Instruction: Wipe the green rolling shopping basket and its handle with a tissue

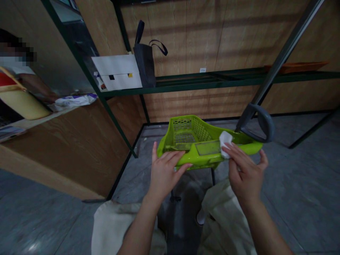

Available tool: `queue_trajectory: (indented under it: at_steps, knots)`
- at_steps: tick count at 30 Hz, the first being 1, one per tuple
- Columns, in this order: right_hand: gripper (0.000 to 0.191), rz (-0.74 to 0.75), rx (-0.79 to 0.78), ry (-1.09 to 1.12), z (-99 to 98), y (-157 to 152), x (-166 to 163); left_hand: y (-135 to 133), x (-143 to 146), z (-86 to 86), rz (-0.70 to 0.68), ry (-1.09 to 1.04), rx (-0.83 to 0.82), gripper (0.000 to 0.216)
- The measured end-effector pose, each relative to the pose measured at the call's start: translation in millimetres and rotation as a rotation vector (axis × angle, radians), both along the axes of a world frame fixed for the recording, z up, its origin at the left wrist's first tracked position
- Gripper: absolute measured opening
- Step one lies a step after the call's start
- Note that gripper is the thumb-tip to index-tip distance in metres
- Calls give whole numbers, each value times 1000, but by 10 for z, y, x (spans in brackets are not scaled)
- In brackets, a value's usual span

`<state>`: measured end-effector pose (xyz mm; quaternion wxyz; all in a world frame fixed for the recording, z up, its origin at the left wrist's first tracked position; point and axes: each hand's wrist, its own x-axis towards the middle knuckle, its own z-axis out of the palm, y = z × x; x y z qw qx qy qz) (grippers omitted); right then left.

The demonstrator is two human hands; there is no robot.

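Note:
A bright green plastic shopping basket (204,162) with perforated walls is in front of me, above the floor, its long side toward me. Its dark grey handle (268,124) sticks up at the right end. My left hand (166,164) grips the near rim toward the left, thumb on the outer side and fingers over the top. In my right hand (245,168) is a white wipe (225,139), pressed against the rim right of a clear label panel (209,148). Part of the wipe is hidden under the fingers.
A dark green metal rack (186,86) spans the back, holding a white box (119,71) and a dark tote bag (145,65). At left, a person's arm (39,86) rests by a wooden counter (66,148) bearing a yellowish container (23,102). An orange tray (300,67) lies far right.

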<state>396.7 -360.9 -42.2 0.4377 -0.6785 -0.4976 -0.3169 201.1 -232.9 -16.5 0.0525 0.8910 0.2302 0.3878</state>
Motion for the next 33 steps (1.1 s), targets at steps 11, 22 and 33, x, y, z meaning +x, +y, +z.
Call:
queue_trajectory:
  at_steps: [11, 22, 33]
  knots:
    - [34, 148, -214, 19, 126, 58, 120, 9, -10, 5, -8, -13, 1, 33]
    - [36, 263, -260, -11, 247, 363, -560, -7, -14, 17, -9, 0, -14, 29]
    - [33, -41, -153, 106, 122, -16, 302, 2, -9, -14, -15, -17, -7, 32]
